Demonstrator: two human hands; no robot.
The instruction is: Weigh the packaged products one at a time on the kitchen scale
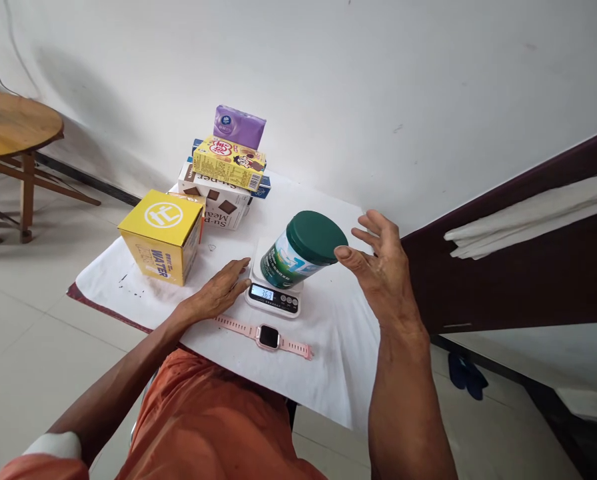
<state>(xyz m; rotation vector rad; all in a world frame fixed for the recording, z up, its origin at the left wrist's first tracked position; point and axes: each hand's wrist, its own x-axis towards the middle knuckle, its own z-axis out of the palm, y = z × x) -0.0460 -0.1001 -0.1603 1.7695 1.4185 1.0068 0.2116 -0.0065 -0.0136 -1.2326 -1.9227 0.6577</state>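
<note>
A round can with a green lid [303, 251] stands on a small white kitchen scale [273, 297] whose display shows digits. My right hand [378, 267] hovers just right of the can, fingers spread and curved, holding nothing; the thumb tip is close to the lid. Flat on the white cloth lies my left hand [218, 291], its fingertips touching the scale's left edge. A pink smartwatch [267, 337] lies on the cloth in front of the scale.
A yellow box [162, 235] stands at the left of the white-covered table [328, 360]. Behind it are stacked boxes [226, 180] topped by a purple tissue pack [239, 125]. A wooden table [13, 127] is far left, dark wooden furniture [518, 267] on the right.
</note>
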